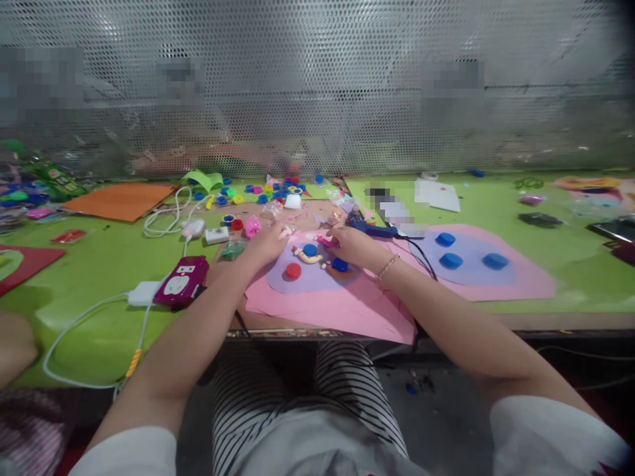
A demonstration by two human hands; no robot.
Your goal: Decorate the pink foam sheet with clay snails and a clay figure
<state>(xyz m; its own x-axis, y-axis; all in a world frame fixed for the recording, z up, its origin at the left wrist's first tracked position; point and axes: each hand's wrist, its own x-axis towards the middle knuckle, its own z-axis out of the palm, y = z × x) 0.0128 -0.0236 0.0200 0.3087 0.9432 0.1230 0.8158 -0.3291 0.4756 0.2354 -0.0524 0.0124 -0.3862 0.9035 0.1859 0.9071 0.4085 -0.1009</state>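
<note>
My left hand (270, 243) rests at the left edge of a purple paper shape (292, 285). Its fingertips are closed together by something pale and small that I cannot make out. Across the shape, my right hand (356, 247) pinches a small bright pink piece (325, 242) of unclear kind. The purple shape lies on a larger pink sheet (367, 309). Between my hands are a blue bottle cap (310, 250) above a curved cream-coloured strip (311, 258), a red bottle cap (294, 271) and another blue cap (340, 265) over a brownish piece.
Beyond my right hand lies a dark blue glue gun (374, 229) with a black cord. A second pink-and-purple paper (530, 281) holds three blue caps. To the left are a purple power socket (182, 283), white cables and orange paper (119, 200). Several loose caps lie behind, before a perforated metal screen (278, 86).
</note>
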